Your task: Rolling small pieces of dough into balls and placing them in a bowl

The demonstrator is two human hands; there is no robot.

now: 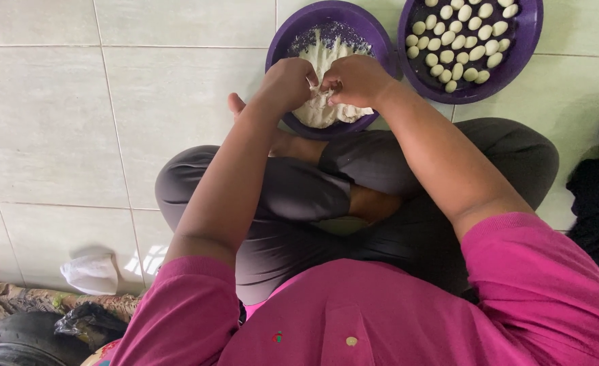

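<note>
Pink shirt [381, 312] fills 6 o'clock, grey-trousered crossed legs [293, 196] above it on tiled floor [55, 122]. Left hand [287, 83] and right hand [355, 79] touch at 12 o'clock, fingers curled, both pinching a bit of white dough [323, 102] over purple bowl [293, 37]. Second purple bowl [526, 41] at 1 o'clock holds small dough balls [459, 41], touching the first.

No labels, signs or screens showed. Only a crumpled white bag [91, 273] and black bag [83, 320] lay bottom-left on floor.
</note>
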